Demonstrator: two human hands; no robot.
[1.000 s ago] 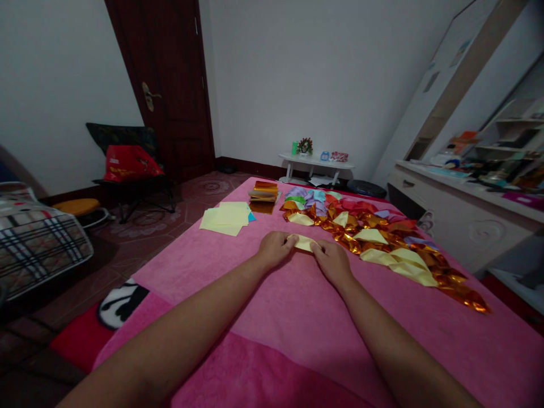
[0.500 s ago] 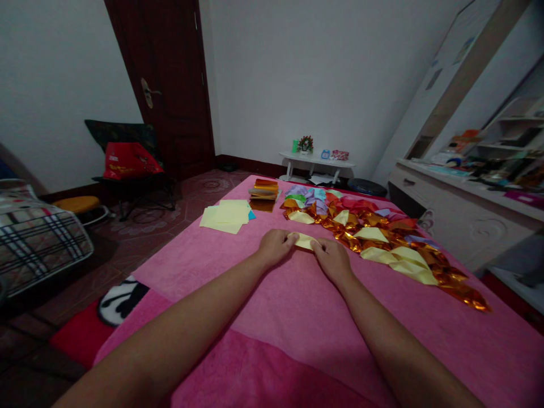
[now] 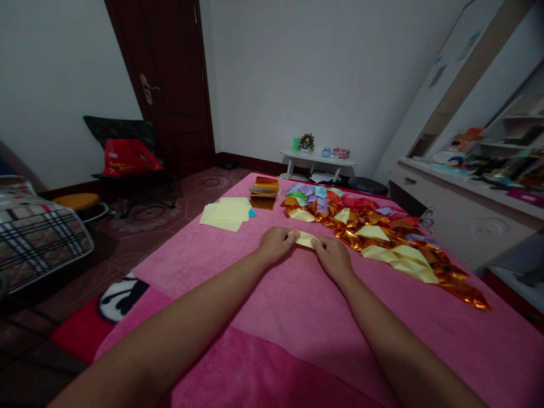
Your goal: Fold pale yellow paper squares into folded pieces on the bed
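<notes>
yellow folded paper (image 3: 304, 239) pinched by left fingers (image 3: 292, 237) and right fingers (image 3: 317, 244), hold unchanged since earlier.

A pale yellow folded paper strip (image 3: 305, 240) shows at centre; flat paper sheets (image 3: 225, 214) to its left match it. Shiny orange-gold folded foil pieces (image 3: 465, 292) spread right of centre, over pink plush cloth (image 3: 191, 266). Black plaid crosses the whitish quilted fabric (image 3: 53, 249) at far left.
</notes>
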